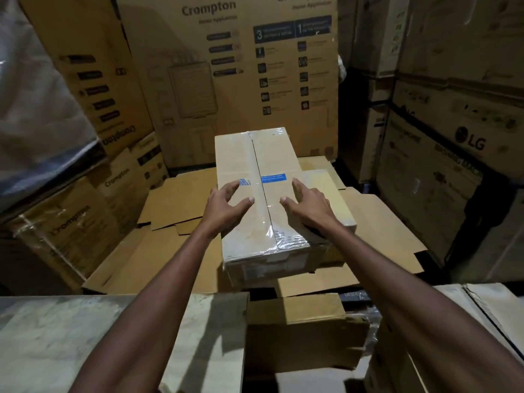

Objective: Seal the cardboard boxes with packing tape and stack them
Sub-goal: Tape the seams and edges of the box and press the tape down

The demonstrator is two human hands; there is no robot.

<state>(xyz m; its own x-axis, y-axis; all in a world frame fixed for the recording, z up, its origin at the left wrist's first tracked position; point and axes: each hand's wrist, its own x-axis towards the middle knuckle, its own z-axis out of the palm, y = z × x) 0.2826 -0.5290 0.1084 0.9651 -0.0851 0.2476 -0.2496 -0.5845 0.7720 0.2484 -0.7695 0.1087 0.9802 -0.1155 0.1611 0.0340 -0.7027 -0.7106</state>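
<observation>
Before me a heap of flattened cardboard sheets (175, 199) serves as the bed, its flaps splayed out to my left and right. Directly on it lies the taped box (241, 165), set lengthwise away from me. A lower second box (326, 188) sits close against its right side.

Cartons hem in a taped box (241, 171) on three sides: a tall printed carton (226, 66) stands close behind it, stacked cartons (93, 89) rise on the left, and a wall of appliance cartons (453, 143) closes off the right. Flattened cardboard (175, 199) lies low around the box, leaving open room above its top and along its left side. A lower box (337, 194) sits just beside its right side. The left hand (226, 202) and right hand (309, 202) reach in from the front, over a pale carton (71, 336) and a brown carton (297, 330).
</observation>
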